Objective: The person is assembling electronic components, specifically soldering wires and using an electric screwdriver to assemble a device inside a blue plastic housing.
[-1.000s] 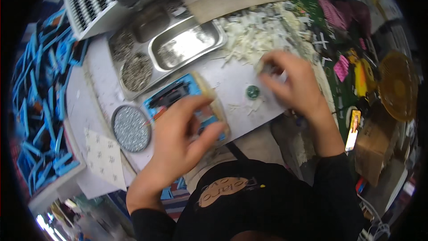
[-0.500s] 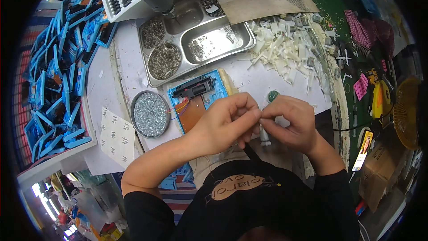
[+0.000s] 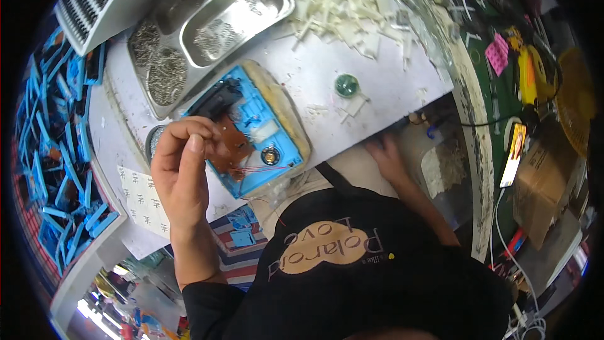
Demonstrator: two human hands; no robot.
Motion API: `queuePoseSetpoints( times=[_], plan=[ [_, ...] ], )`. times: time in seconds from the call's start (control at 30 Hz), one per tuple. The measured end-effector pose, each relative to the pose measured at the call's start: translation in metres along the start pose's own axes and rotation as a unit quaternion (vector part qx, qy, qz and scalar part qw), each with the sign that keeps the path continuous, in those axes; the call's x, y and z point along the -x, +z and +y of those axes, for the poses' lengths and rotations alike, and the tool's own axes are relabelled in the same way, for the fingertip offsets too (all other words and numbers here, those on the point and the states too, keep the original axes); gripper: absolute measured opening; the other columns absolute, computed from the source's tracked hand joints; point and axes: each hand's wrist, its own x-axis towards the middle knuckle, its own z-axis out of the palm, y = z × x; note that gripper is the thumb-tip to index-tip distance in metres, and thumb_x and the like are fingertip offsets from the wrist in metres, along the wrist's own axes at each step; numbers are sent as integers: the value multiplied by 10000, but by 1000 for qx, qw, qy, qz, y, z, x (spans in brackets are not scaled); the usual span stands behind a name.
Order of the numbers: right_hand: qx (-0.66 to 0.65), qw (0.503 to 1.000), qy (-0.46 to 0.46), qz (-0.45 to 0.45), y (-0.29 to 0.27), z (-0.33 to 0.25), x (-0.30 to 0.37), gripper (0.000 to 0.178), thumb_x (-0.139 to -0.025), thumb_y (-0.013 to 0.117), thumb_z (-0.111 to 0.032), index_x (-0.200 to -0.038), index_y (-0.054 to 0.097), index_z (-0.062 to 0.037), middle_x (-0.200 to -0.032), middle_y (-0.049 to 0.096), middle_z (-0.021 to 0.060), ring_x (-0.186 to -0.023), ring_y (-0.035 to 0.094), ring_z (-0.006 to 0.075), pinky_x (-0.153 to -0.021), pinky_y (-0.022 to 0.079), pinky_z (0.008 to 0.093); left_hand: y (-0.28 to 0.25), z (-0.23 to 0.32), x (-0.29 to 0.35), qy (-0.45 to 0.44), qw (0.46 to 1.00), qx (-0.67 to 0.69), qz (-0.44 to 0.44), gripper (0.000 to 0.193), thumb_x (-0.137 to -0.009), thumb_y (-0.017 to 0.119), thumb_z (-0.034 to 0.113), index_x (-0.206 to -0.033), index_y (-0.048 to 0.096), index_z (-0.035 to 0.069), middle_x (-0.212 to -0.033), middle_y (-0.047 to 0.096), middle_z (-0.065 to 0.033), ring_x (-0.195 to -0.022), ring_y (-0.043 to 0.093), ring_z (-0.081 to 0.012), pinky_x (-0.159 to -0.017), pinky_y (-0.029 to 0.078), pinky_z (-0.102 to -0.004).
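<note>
My left hand (image 3: 182,173) is raised over the left edge of an open blue plastic casing (image 3: 277,123). Its thumb and fingers are pinched together; whatever they may hold is too small to make out. Inside the casing are a black part (image 3: 218,99), a brown board (image 3: 234,145), a round metal-rimmed part (image 3: 270,155) and thin red wires. The casing lies tilted on a pale pad (image 3: 302,141). My right hand (image 3: 385,154) is lowered beyond the table's front edge, in shadow, and its fingertips are hidden. A small green round tub (image 3: 346,85) sits right of the casing.
A metal compartment tray (image 3: 236,38) of small metal parts stands at the back left. White plastic pieces (image 3: 340,9) are heaped at the back. Blue casings (image 3: 75,107) fill the far left. A round dish (image 3: 153,138) is partly behind my left hand. A lit phone (image 3: 514,154) is at right.
My hands, together over the table's front half a second ago, have parted. The left moved left to the casing; the right dropped below the table edge. The whole view has also turned.
</note>
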Motion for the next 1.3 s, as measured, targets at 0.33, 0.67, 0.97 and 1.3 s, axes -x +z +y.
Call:
queuePoseSetpoints(
  times=[0.33,0.67,0.97,1.3],
  plan=[
    [-9,995,-58,-79,-42,-55,-15,372,-916,552,36,-1281,625,27,-1278,646,191,-1063,691,280,-905,558,374,41,12,17,4,990,-113,-84,87,-964,618,27,-1029,640,-26,-998,644,-97,-824,612,-140,-721,503,-276],
    [1,922,-222,-318,-36,-248,-11,783,-891,682,41,-1579,321,-55,-1553,454,191,-1255,624,300,-913,594,342,104,-4,-4,-47,941,-222,-253,256,-896,780,163,-1058,688,-12,-736,640,-12,-649,598,-86,-571,466,-257],
    [-2,913,-207,-352,-41,-270,-47,564,-851,785,-15,-1381,594,-16,-1184,703,165,-1021,722,207,-817,618,306,86,-4,-20,-68,958,-118,-253,176,-926,735,126,-1034,681,-2,-748,635,-11,-651,577,-61,-586,464,-244],
    [-241,911,-18,-334,-73,-247,-68,364,-933,688,-1,-1290,613,7,-979,657,15,-831,611,55,-707,499,196,112,20,-122,-89,902,-169,-386,320,-982,715,290,-1100,710,-8,-804,694,-31,-695,601,-70,-623,494,-248]
  ],
)
